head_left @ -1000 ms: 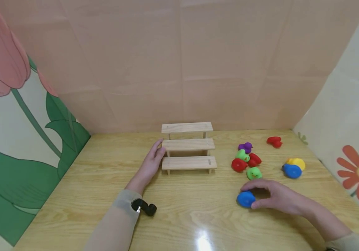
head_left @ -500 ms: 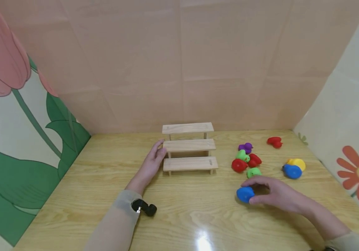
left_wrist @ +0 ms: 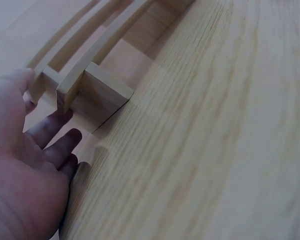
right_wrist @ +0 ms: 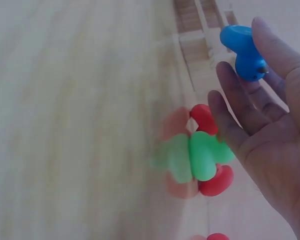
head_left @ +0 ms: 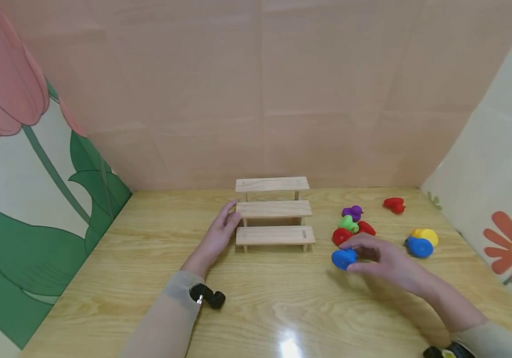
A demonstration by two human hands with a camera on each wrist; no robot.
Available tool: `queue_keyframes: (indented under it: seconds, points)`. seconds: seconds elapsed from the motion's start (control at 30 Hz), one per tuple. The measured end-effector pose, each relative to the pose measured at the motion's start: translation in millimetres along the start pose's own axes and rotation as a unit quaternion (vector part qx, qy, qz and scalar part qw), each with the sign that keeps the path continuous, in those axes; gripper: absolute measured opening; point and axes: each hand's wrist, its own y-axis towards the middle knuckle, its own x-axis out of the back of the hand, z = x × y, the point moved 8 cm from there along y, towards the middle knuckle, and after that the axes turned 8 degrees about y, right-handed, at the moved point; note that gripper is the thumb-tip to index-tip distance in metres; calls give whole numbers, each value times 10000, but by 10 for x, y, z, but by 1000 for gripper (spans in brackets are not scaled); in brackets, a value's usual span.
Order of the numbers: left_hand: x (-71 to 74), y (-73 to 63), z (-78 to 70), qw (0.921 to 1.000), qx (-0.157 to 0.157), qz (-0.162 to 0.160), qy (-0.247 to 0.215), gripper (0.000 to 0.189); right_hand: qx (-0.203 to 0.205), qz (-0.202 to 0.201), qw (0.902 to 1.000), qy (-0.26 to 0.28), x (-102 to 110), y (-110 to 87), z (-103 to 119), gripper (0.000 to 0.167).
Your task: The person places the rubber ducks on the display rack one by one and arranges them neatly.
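Note:
In the head view my right hand [head_left: 383, 261] pinches a blue toy duck [head_left: 343, 259] between thumb and fingers, above the table. The right wrist view shows that blue duck [right_wrist: 245, 50] held at the thumb, its beak pointing sideways, while the lower fingers extend loosely. My left hand [head_left: 218, 233] rests at the left end of a three-tier wooden stand [head_left: 275, 235]. Seen from the left wrist, its thumb and fingertips [left_wrist: 65, 140] lie at the ends of the stand's boards [left_wrist: 102, 90], fingers relaxed and slightly bent.
Right of the stand lie a purple duck [head_left: 353, 213], a green duck [head_left: 348, 224] and red ducks [head_left: 342, 236], partly behind my right hand. Farther right are another red duck [head_left: 394, 205], a yellow duck [head_left: 428, 236] and a second blue duck [head_left: 419, 247]. A wall backs the table [head_left: 256, 303].
My right hand has lifted the blue duck off the table and moved it forward and slightly left, now covering a green duck. The left hand stays at the stand; the view has shifted slightly.

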Motion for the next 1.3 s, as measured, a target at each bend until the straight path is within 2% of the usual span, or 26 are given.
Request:
queue_keyframes:
  seconds: [0.17, 0.43, 0.63, 0.93, 1.1, 1.3]
  points:
    - [4, 8, -1, 10000, -9, -22, 55, 66, 59, -296, 9995, -72, 115, 104, 127, 46]
    - [-36, 14, -27, 9999, -88, 53, 23, 65, -162, -617, 9979, 145, 266, 295, 206, 53]
    - [-63, 20, -43, 9999, -126, 77, -13, 62, -239, -717, 9969, 216, 240, 404, 265, 60]
    - [-81, 54, -22, 9999, -131, 81, -2, 62, 28, -951, 9947, 397, 204, 657, 423, 66]
    - [-75, 60, -20, 9999, -138, 73, 46, 64, -5, -1053, 9936, 407, 196, 756, 495, 73]
    - [-44, 51, -34, 9999, -121, 50, 63, 65, 70, -1096, 9926, 513, 157, 887, 561, 69]
